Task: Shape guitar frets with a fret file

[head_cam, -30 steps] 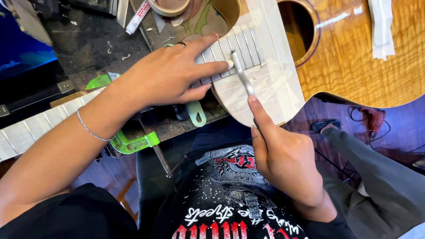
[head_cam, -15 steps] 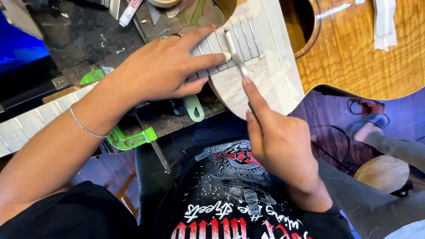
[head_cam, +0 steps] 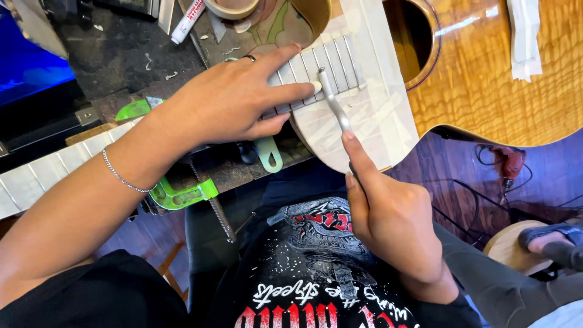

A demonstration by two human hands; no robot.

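Under the right hand (head_cam: pixel 395 225), the file's (head_cam: pixel 333 103) handle hides.

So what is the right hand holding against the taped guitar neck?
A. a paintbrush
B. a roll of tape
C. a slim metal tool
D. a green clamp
C: the right hand grips a slim metal tool whose tip rests on the taped guitar neck, right beside the fingers of the left hand that lies pressed flat on the neck.
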